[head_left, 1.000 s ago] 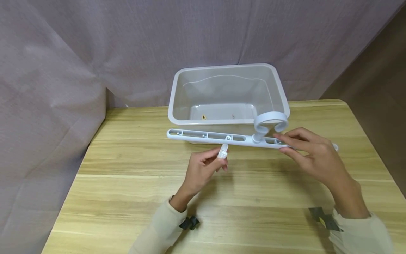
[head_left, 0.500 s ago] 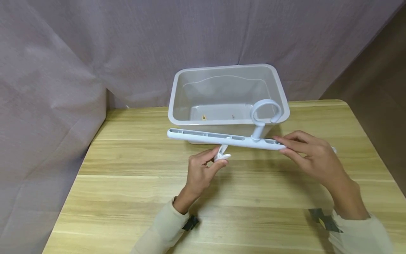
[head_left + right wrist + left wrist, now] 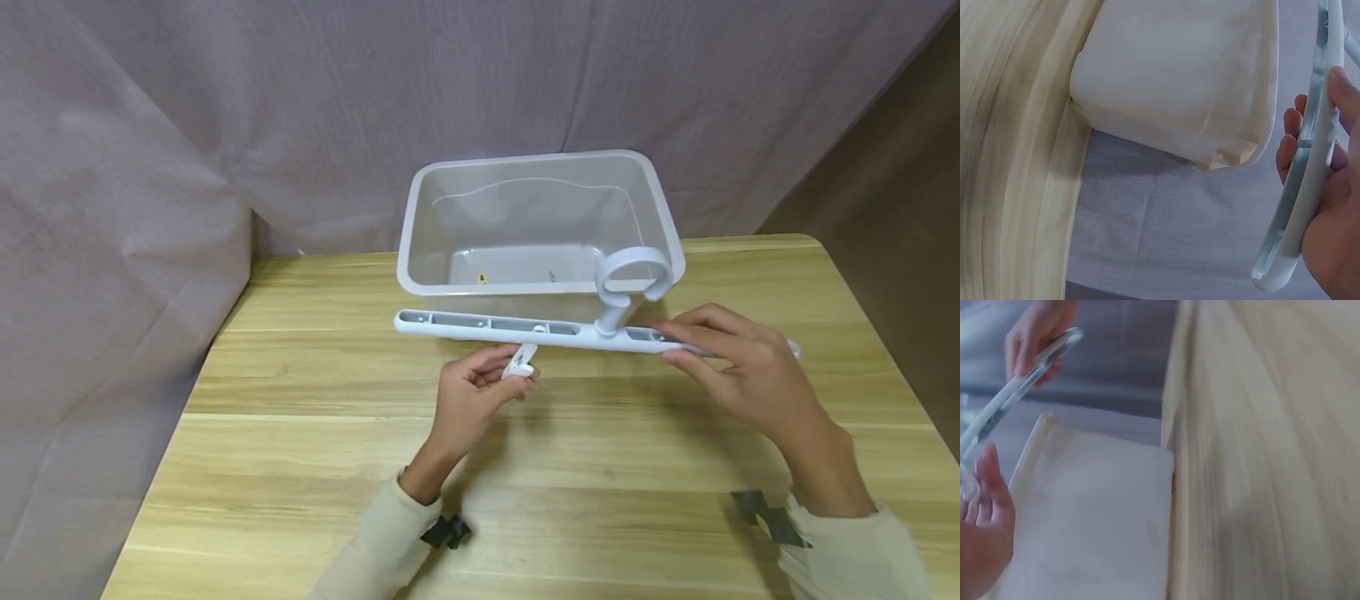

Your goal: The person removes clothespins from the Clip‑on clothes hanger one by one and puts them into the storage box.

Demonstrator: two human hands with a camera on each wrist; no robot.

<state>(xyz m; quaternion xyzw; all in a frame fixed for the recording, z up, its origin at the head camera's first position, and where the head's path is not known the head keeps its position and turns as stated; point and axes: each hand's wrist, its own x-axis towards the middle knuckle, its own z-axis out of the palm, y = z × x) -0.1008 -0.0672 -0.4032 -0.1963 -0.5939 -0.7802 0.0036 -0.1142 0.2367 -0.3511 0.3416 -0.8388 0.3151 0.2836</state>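
In the head view, a white plastic clothes hanger [image 3: 495,327] is held up in front of the bin, its slotted underside partly showing. Its round hook [image 3: 636,260] overlaps the bin's front rim. My right hand [image 3: 738,360] grips the bar right of the hook, thumb and fingers on either side. Just below the bar's middle, my left hand [image 3: 471,400] pinches a small white clip [image 3: 520,362] that meets the bar's lower edge. In the right wrist view the hanger's end [image 3: 1282,262] sticks out past the palm. Only part of the left hand [image 3: 988,531] shows in the left wrist view.
A pale grey plastic bin [image 3: 408,250] stands at the back of the wooden table [image 3: 300,417], with small stickers on its floor. Grey cloth [image 3: 337,108] hangs behind and to the left. Dark straps [image 3: 447,531] sit at the sleeve cuffs.
The hanger has rocked in my hands: its hook rose half a second ago and has tipped partway down again. The left hand has shifted slightly left with the clip turned; the right hand keeps its place.
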